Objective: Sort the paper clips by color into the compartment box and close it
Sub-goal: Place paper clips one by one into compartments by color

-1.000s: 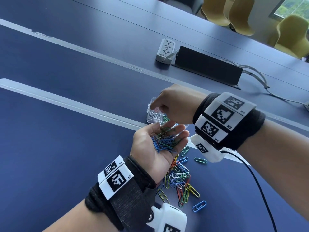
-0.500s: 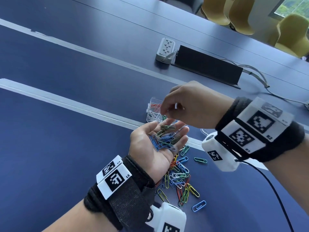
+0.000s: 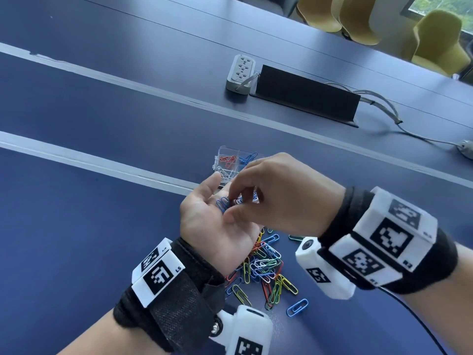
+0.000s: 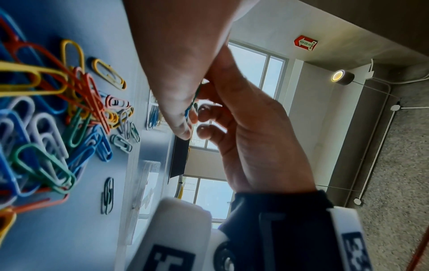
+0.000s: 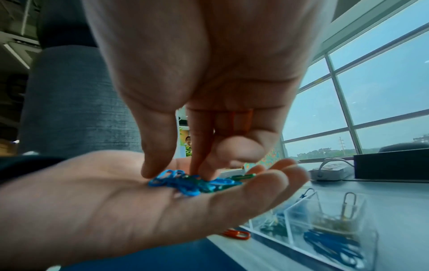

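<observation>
My left hand is held palm up above the table, and a small heap of blue and green paper clips lies on its fingers. My right hand hangs over it, thumb and forefinger tips down on the heap, pinching a blue clip. The clear compartment box stands open just beyond both hands, with red, blue and white clips in separate cells; the right wrist view shows its walls with blue and green clips inside. A mixed pile of coloured clips lies on the blue table below my hands.
A lone blue clip lies near the pile and an orange one lies beside the box. Farther back are a power strip, a black cable box with trailing cables, and yellow chairs.
My right hand came away from over the box and dropped back onto my left palm, where its thumb and forefinger now close on the clips. The left hand stayed palm up.
</observation>
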A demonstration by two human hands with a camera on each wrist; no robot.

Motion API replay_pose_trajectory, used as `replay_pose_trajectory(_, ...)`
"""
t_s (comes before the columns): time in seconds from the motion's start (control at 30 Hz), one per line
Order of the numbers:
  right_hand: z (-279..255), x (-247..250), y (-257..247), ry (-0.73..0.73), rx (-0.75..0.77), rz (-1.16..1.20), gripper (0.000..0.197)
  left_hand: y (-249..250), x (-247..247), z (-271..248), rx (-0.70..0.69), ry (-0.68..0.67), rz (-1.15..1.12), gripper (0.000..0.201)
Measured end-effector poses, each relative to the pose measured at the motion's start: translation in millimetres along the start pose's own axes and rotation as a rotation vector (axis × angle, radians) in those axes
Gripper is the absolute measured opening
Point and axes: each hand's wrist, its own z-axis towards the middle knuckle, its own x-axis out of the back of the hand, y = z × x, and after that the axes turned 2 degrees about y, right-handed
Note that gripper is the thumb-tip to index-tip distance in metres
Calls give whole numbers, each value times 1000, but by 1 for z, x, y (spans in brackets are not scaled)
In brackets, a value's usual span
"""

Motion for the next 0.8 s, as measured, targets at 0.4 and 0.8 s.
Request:
replay_pose_trajectory(0.4, 2, -14, -13, 154, -11, 61, 18, 1, 7, 6, -18, 7, 6, 22)
replay_pose_trajectory(0.8, 2, 12, 10, 24, -249, 1250, 8, -4, 2, 8, -100, -133, -99, 44)
